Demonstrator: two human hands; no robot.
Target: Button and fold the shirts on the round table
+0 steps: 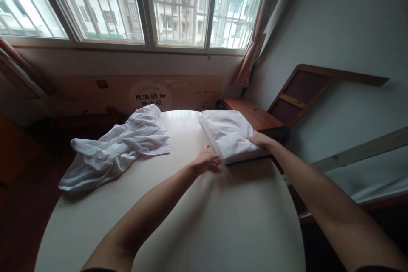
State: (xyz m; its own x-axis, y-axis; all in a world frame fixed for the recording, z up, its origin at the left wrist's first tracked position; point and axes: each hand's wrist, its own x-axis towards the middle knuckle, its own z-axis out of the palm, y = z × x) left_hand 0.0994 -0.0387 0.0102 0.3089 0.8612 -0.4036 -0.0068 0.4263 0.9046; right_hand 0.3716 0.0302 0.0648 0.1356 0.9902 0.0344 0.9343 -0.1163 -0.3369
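A folded white cloth (228, 134) lies on the far right part of the round white table (178, 221), its front edge casting a dark shadow. My right hand (259, 139) grips its right side, with the thumb side on top and some fingers hidden. Beside the near left corner of that bundle is my left hand (208, 160), open, fingers stretched toward the edge; whether they touch it I cannot tell. A second white cloth (124, 146) lies crumpled at the table's left, partly hanging over the rim.
Behind the table runs a wall with a printed banner (178, 91) under barred windows (178, 8). A brown wooden desk (255, 112) stands past the table's far right edge. A wooden frame with dark panels (302, 93) leans against the right wall.
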